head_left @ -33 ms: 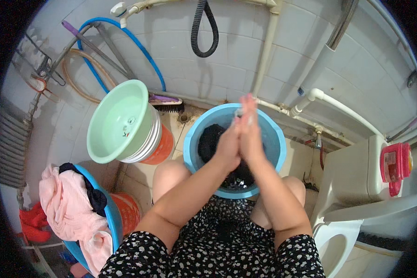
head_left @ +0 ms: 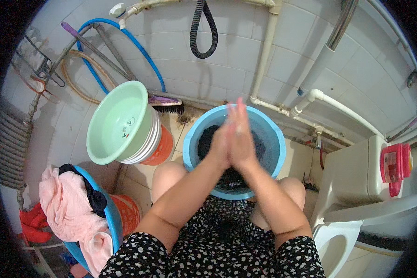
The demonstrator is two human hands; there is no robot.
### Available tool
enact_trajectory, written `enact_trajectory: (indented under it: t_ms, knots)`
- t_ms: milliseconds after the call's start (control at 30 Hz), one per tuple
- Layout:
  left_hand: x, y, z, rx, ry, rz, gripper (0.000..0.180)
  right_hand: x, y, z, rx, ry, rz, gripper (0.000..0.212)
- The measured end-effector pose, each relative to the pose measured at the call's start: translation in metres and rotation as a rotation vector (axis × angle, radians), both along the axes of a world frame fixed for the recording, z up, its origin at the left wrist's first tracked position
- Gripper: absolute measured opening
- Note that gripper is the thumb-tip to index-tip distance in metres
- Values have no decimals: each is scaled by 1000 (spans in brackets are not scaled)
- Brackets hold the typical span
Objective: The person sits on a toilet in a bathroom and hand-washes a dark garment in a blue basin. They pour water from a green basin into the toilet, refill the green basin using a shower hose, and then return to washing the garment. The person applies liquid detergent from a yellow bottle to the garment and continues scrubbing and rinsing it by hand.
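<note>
Over a blue basin (head_left: 281, 148), my left hand (head_left: 221, 144) and my right hand (head_left: 241, 144) are pressed palm to palm. Their fingers are stretched out and point away from me, slightly smeared by motion. Nothing shows between the palms, though their inner sides are hidden. Black cloth (head_left: 206, 141) lies wet in the basin below, with water around it. The basin stands on the floor between my knees, and my forearms cross over its near rim.
A pale green basin (head_left: 107, 134) rests tilted on an orange-and-white bucket (head_left: 160, 146). At left, a blue tub (head_left: 113, 217) holds pink cloth (head_left: 65, 199) and dark cloth. A scrubbing brush (head_left: 169, 104) lies by the wall. A toilet (head_left: 352, 176) stands on the right.
My joined hands have shifted a little to the left over the basin, still palm to palm. The basin and the things around it have stayed in place.
</note>
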State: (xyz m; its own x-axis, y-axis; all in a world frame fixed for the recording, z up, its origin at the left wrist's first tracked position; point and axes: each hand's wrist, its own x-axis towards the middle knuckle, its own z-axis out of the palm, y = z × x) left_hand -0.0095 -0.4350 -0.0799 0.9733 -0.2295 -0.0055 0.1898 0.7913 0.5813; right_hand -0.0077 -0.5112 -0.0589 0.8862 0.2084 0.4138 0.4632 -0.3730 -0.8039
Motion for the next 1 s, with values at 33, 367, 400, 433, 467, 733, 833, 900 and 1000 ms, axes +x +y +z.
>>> enact_trajectory:
  t_ms: [33,367,400,433,467,733,833,900,1000]
  knots:
    - [12,5,-19,112,-143,88,56,-10,7,4,-87,6,-9,59]
    - [5,-2,31,-112,-21,-62,44,31,-32,1,704,529,58,61]
    - [8,2,32,-148,-94,-53,46,25,-25,3,793,541,91,62]
    - [14,4,31,-191,-42,5,47,20,-21,3,738,510,106,61]
    - [21,5,30,-233,10,63,48,16,-17,3,688,473,116,61]
    - [28,28,41,640,-398,212,54,13,-22,-5,726,715,-138,41]
    - [25,30,40,875,-491,174,62,14,-46,12,1122,801,90,40]
    - [19,30,31,969,-549,-10,82,13,-59,23,1189,765,173,42]
    - [0,18,45,1402,-575,-288,55,10,-69,33,1186,749,237,45]
